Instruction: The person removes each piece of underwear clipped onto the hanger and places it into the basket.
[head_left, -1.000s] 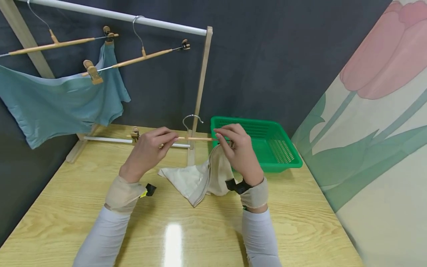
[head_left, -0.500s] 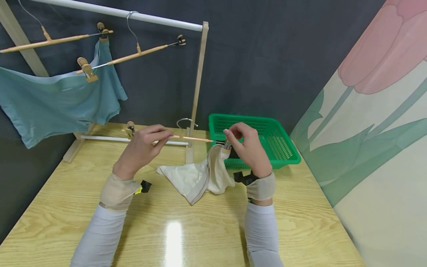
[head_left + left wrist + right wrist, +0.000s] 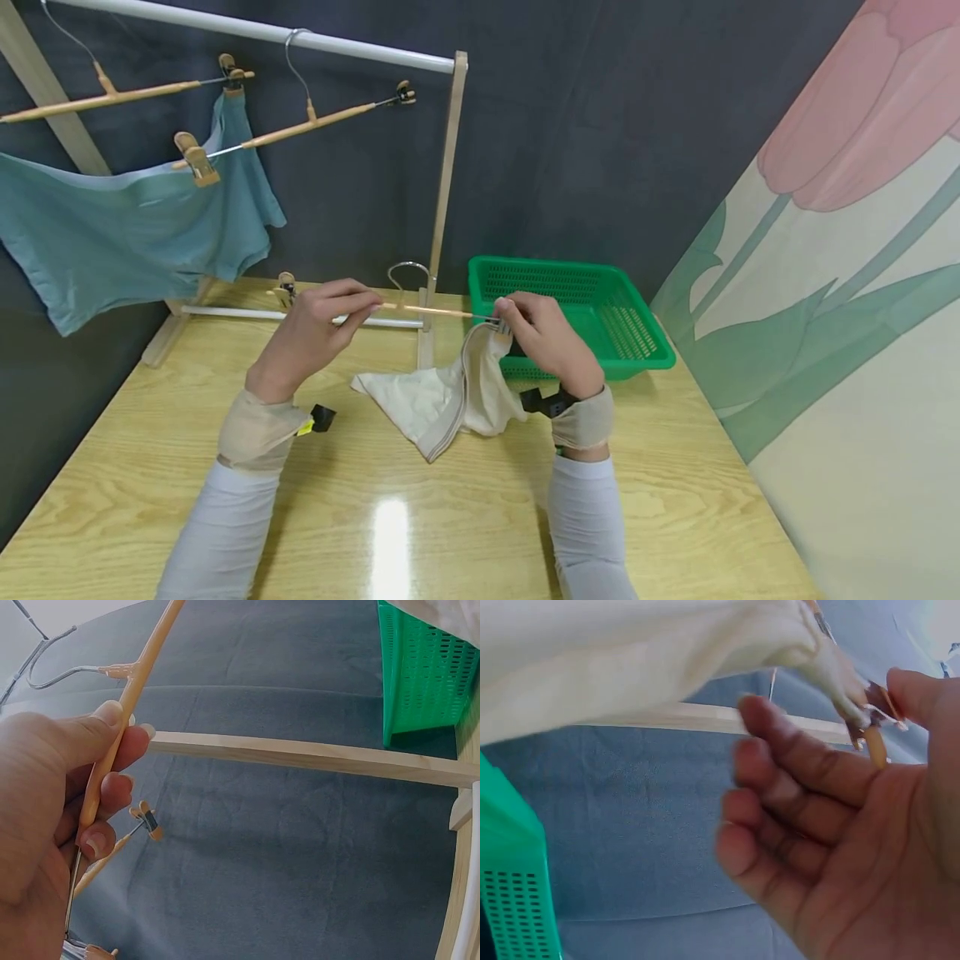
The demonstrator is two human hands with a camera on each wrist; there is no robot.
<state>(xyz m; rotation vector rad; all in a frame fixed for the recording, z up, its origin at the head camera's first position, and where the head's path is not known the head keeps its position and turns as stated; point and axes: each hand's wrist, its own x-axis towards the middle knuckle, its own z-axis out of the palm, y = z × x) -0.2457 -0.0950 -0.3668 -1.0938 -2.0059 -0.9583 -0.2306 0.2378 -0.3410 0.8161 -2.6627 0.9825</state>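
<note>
My left hand [image 3: 315, 329] pinches the wooden bar of a clip hanger [image 3: 442, 312] between thumb and fingers; the left wrist view shows the grip closely. At the hanger's right end, a clip [image 3: 504, 325] holds one corner of a cream garment [image 3: 491, 387] with a grey-edged band. Its other side droops onto the table. My right hand [image 3: 551, 337] is at that clip, thumb against it; in the right wrist view its fingers [image 3: 802, 795] are loosely bent, apart from the thumb. Beyond my left hand, the hanger's left clip [image 3: 285, 292] shows no cloth.
A green basket [image 3: 630, 367] stands behind my right hand. On the left, a rack with a white rail [image 3: 360, 48] carries a hanger with a blue garment [image 3: 142, 225] and a bare clip hanger [image 3: 311, 121]. A painted wall [image 3: 810, 275] bounds the right side.
My right hand first drew back to the right from the clip, then returned to it. My left hand and the hanger shifted slightly left. The garment has stayed clipped at its right corner.
</note>
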